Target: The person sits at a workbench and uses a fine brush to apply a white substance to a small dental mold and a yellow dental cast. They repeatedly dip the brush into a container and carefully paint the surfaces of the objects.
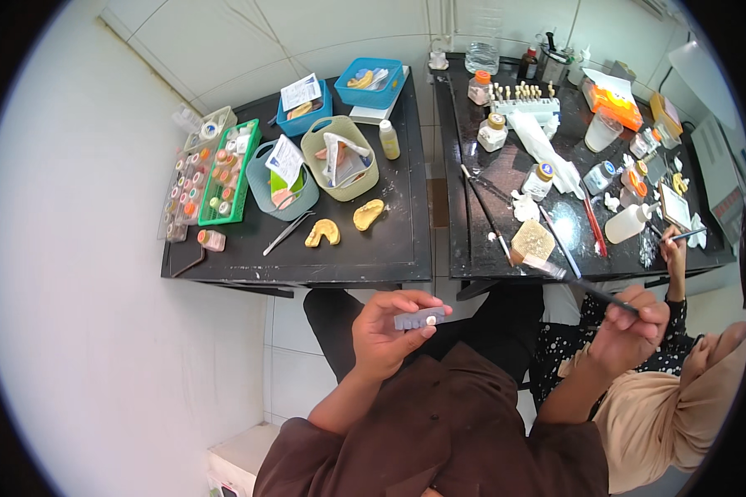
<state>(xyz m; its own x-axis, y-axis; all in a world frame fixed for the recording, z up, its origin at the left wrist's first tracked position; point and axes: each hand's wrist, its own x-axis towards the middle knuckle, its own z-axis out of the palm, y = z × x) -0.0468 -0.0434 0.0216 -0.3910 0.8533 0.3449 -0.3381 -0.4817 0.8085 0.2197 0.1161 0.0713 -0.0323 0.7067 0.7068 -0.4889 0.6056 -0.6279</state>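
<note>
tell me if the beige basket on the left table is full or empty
Partly filled. The beige basket holds a white paper slip and a bagged item that rise above its rim; how much lies beneath them cannot be seen.

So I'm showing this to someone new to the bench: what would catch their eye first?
Probably the left hand at the bottom centre, pinching a small grey strip, and the right hand beside it gripping a thin dark brush. Next, the coloured baskets at the back of the left black table, with two yellow jaw models in front.
</note>
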